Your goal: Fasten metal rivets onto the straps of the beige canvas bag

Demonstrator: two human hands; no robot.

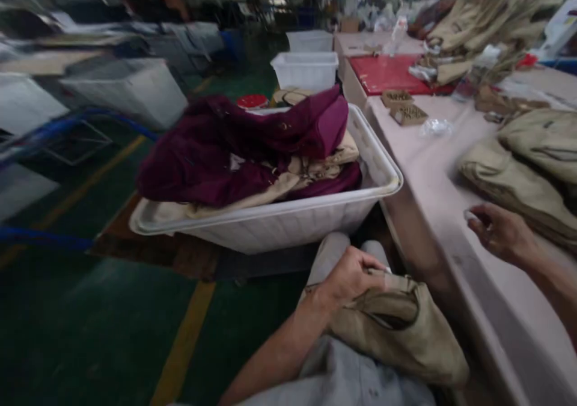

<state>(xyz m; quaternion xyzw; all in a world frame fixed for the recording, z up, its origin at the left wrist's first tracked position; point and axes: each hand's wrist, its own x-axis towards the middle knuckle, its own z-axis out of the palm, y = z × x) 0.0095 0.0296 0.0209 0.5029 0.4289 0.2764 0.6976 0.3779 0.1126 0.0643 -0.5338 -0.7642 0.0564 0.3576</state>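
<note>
1. The left hand (354,277) is closed, gripping the upper edge of a khaki bag (401,346) on the person's lap (331,256).
2. The right hand (505,232), over the pinkish table (430,172), is half-curled; blur hides whether it holds anything.

Workshop: cloth-laden bin (270,233), long worktable (426,169)
</note>
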